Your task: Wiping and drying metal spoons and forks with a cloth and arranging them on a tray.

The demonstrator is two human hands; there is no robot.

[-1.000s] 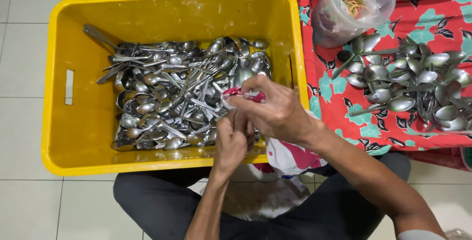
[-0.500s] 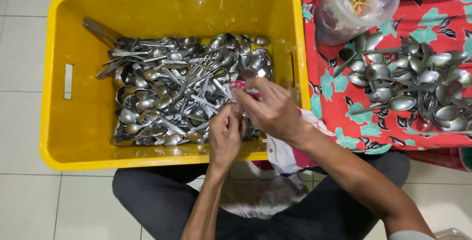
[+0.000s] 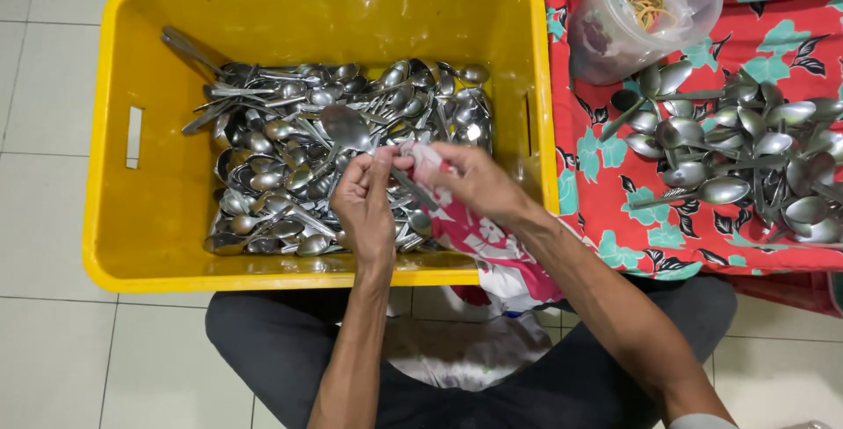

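Yellow crate point(image 3: 140, 218) sits on the tiled floor, loaded with a heap of steel spoons point(image 3: 290, 157) across its bottom. Over the crate's near-right corner, left hand point(image 3: 364, 205) is closed on a single spoon point(image 3: 347, 128), bowl pointing up and away over the heap. Right hand point(image 3: 474, 179), just right of it, grips a red floral cloth point(image 3: 479, 236) wrapped round the spoon's handle; cloth trails down over the crate's near rim. Exact finger grip on the handle is hidden by the cloth, probably a pinch. Right of the crate: a red patterned spread point(image 3: 790, 34) carrying a second pile of spoons point(image 3: 746, 157), with a clear plastic tub point(image 3: 606, 43) of rubber bands at its far-left corner.
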